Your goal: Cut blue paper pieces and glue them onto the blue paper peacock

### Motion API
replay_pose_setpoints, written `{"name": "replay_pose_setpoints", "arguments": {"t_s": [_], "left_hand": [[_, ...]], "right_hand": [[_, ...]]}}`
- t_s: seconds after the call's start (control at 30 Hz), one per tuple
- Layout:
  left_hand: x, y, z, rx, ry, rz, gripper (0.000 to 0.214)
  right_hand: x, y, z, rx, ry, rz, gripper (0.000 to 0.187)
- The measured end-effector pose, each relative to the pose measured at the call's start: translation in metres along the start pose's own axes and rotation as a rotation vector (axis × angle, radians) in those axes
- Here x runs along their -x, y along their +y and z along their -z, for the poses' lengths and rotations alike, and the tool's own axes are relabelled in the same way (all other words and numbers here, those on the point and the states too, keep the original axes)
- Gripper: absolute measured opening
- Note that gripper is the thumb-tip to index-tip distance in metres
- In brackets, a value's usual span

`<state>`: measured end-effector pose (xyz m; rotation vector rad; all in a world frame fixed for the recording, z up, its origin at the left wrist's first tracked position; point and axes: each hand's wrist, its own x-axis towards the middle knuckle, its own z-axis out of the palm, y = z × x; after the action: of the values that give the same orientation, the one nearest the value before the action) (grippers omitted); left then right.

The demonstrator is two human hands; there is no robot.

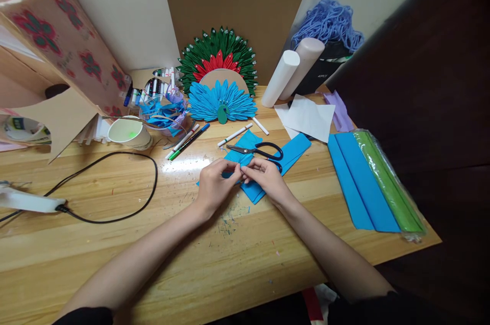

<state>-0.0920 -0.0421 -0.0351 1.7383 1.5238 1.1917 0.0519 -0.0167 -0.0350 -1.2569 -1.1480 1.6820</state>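
Note:
My left hand point(216, 183) and my right hand point(267, 178) meet fingertip to fingertip over the middle of the table. Both are closed in a pinch on a small piece of blue crepe paper point(246, 159), mostly hidden by the fingers. Beneath and around them lie folded strips of blue crepe paper point(296, 152). Black-handled scissors point(248, 150) rest on these strips just beyond my fingers, blades pointing left; my right hand partly covers one handle loop. Behind stands a paper peacock point(222, 109) with blue petals, before a fan of green and red petals point(229, 52).
Markers point(189, 141) lie left of the strips. A paper cup point(130, 132), a bowl of blue scraps point(163, 113) and a glue gun point(30, 200) with looping black cord point(156, 182) are on the left. White rolls point(281, 77), white paper point(312, 116) and packaged crepe paper point(377, 182) occupy the right.

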Motion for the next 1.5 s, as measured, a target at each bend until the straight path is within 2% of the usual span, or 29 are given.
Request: {"name": "replay_pose_setpoints", "arguments": {"t_s": [0.5,0.8,0.93,1.1,1.2,1.33,1.5], "left_hand": [[0.000,0.002,0.000,0.119,-0.057,0.032,0.017],[-0.003,-0.003,-0.005,0.386,-0.080,0.244,0.019],[-0.005,-0.002,-0.004,0.469,-0.095,0.311,0.019],[-0.006,0.002,-0.001,0.379,-0.124,0.324,0.021],[-0.006,0.005,0.001,0.324,-0.129,0.298,0.022],[-0.007,0.008,0.003,0.287,-0.141,0.293,0.022],[-0.009,0.011,0.006,0.268,-0.147,0.281,0.022]], "right_hand": [[-0.003,0.003,0.003,0.020,0.039,0.060,0.024],[-0.004,0.003,0.004,-0.128,-0.003,-0.018,0.020],[-0.004,0.000,0.005,-0.057,-0.017,0.027,0.022],[-0.004,-0.004,0.010,0.087,0.084,0.135,0.025],[-0.005,-0.004,0.012,0.093,0.066,0.132,0.025],[-0.005,-0.002,0.012,0.006,0.027,0.130,0.023],[-0.004,-0.002,0.008,-0.263,-0.010,0.006,0.022]]}}
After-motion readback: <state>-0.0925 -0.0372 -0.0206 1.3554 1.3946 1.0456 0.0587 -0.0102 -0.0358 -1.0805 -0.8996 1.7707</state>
